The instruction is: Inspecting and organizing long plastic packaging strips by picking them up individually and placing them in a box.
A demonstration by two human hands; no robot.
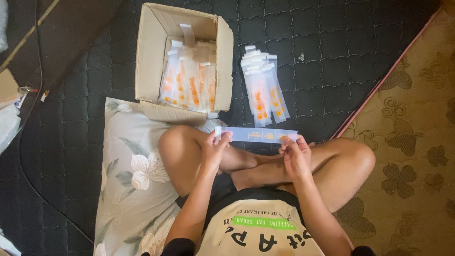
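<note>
Clear sleeve [256, 135] with orange print, held level, left hand [214, 150] and right hand [295, 156] each pinching 1 end, near cardboard box [150, 57]

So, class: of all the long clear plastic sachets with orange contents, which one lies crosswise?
The sachet held between the left hand and right hand; the others lie lengthwise.

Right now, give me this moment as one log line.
left hand: holds packet end | right hand: holds other end | clear packet: level above legs | box: open | pile: on mat
</note>
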